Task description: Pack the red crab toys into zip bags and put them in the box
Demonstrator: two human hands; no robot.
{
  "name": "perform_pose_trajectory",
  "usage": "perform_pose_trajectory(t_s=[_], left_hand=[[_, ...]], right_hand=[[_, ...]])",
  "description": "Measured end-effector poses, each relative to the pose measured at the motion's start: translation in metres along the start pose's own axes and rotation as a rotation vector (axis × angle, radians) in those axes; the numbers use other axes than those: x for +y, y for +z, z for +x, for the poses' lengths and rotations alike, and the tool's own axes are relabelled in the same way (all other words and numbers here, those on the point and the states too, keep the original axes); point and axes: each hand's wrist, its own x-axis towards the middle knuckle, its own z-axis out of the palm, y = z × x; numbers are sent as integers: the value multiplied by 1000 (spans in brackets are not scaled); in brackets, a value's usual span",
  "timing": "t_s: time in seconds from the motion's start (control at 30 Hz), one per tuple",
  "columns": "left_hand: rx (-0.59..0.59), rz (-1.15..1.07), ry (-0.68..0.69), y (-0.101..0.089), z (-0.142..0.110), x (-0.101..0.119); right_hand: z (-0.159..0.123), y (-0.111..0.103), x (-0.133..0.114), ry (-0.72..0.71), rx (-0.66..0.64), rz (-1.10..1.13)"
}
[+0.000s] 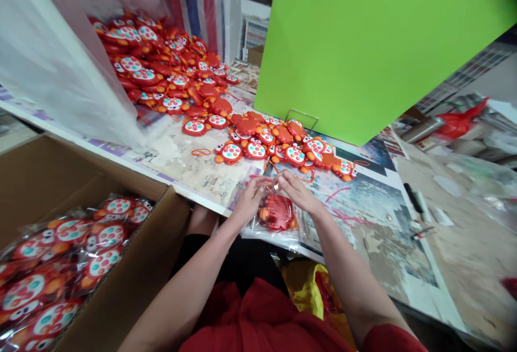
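Hands meet at the table's near edge: the left hand and right hand both pinch the top of a clear plastic bag with a red crab toy inside, fingers closed on the plastic. Loose crab toys lie scattered just beyond, with a bigger heap further back left. Cardboard box at lower left holds bagged toys. Green board stands behind.
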Motion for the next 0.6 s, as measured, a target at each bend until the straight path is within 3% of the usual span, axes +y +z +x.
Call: perform_pose_trajectory(t_s=[0.13,0.27,0.33,0.4,0.5,0.6], left_hand=[[39,65,-10,-2,0,1],[-17,-9,-28,-3,3,-7],[-32,-77,-39,-3,3,-11],[-17,-140,-51,-3,3,-11],[2,-216,-43,-3,3,-9],[-7,-249,-32,-4,2,-5]], right_hand=[[5,5,1,25,-80,115],[8,7,-4,-8,-81,53],[5,1,-2,-40,-3,19],[-2,-8,5,-48,155,3],[-17,-22,23,51,391,-93],[-33,-25,40,251,347,-82]])
